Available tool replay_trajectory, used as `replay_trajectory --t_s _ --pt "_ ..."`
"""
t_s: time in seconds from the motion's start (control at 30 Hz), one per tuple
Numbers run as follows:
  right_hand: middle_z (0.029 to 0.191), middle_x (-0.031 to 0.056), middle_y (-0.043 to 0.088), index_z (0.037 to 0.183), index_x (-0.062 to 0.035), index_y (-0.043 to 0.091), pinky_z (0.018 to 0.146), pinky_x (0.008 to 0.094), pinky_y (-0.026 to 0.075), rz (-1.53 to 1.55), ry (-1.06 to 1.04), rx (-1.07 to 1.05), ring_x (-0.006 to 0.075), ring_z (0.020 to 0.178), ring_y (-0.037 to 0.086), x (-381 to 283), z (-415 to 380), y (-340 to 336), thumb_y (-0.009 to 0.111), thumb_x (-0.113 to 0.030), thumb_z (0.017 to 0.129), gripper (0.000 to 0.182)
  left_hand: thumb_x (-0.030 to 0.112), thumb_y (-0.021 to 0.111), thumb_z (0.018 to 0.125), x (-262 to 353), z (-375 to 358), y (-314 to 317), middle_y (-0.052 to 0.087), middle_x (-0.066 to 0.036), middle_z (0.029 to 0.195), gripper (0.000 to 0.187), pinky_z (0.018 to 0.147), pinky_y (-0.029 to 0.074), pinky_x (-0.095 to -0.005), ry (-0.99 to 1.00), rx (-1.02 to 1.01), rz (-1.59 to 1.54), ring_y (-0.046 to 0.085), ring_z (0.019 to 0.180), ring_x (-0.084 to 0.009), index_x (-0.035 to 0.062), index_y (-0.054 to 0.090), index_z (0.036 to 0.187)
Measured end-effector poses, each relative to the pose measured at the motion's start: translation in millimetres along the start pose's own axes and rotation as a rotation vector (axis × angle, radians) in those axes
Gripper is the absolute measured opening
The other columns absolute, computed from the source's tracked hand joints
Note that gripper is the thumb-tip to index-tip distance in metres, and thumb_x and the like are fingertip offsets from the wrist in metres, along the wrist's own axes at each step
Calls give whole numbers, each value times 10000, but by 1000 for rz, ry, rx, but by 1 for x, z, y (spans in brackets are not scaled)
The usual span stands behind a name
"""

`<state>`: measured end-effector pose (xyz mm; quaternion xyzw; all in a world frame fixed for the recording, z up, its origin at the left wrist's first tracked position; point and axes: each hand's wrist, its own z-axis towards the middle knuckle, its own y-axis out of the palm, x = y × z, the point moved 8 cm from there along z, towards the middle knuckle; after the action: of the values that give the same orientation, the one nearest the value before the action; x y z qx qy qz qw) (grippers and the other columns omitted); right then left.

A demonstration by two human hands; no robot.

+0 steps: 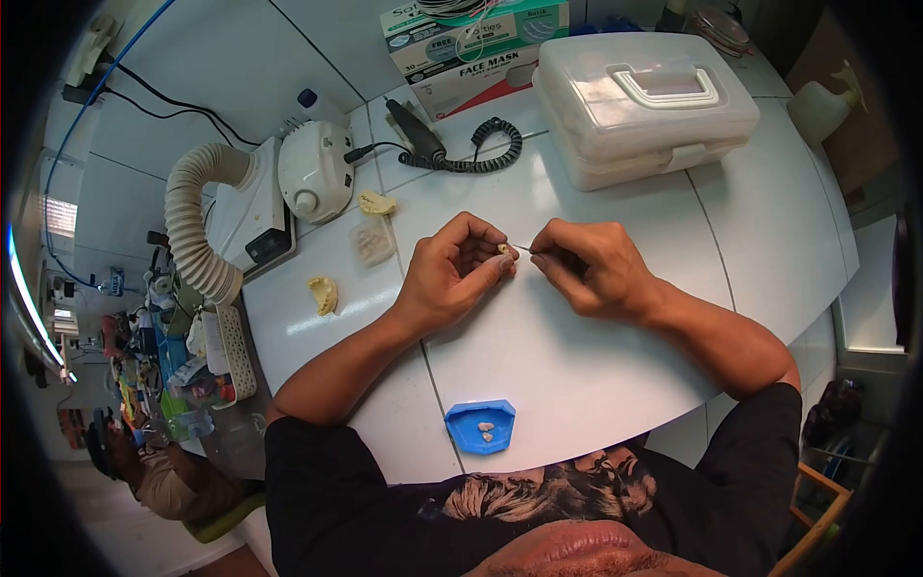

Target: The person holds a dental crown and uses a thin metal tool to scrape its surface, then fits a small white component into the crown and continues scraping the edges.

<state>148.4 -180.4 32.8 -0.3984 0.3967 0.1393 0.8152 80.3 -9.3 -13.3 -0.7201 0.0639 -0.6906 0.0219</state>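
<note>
Over the middle of the white tiled table, my left hand (452, 274) pinches a small cream dental piece (504, 250) between thumb and fingers. Facing it, my right hand (596, 267) is closed round a thin pointed tool (522, 250), its tip right at the piece. Most of the tool is hidden inside my fingers. Closer to my chest stands a blue angular dish (465, 430) with a few small pinkish pieces (486, 427) in it. Left of my left hand lie two yellowish dental casts, one nearer (324, 295) and one farther (377, 203), beside a small clear box (372, 242).
A white control unit (315, 173) and a ribbed suction hose (187, 202) stand at the left. Behind my hands lies a black handpiece (415, 131) with a coiled cord. A translucent carry case (649, 115) and face mask boxes (476, 87) line the back. Another person (183, 476) sits at far left.
</note>
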Motion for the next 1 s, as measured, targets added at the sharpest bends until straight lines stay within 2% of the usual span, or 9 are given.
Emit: replay_trajectory --t_s 0.13,0.57,0.87,1.0 --pt "759 148 699 917 -16 672 604 429 546 -63 -93 35 342 648 692 -5 -3 4 733 11 869 83 4 705 1065 0 1 1 785 -139 1126 193 909 642 -301 15 0 68 784 1032 -172 -31 595 1219" --pt "776 145 697 907 -27 664 621 456 560 -72 -105 4 362 673 701 -3 -3 8 734 -4 862 87 -5 721 1054 7 -3 6 816 -142 1053 166 925 657 -304 53 -7 188 798 998 -163 -74 670 1197" --pt "743 109 700 902 -34 590 544 440 556 -267 -195 -58 341 604 699 -7 -6 22 750 -39 897 160 -17 700 1063 4 -1 10 788 -125 978 144 761 632 -280 7 -71 138 760 877 -145 -92 675 1183" --pt "723 112 705 907 -24 589 520 435 551 -324 -194 -77 319 569 699 -6 -8 27 746 -38 904 158 -16 699 1064 3 2 11 779 -127 976 126 742 624 -279 -48 -75 83 749 860 -141 -89 673 1164"
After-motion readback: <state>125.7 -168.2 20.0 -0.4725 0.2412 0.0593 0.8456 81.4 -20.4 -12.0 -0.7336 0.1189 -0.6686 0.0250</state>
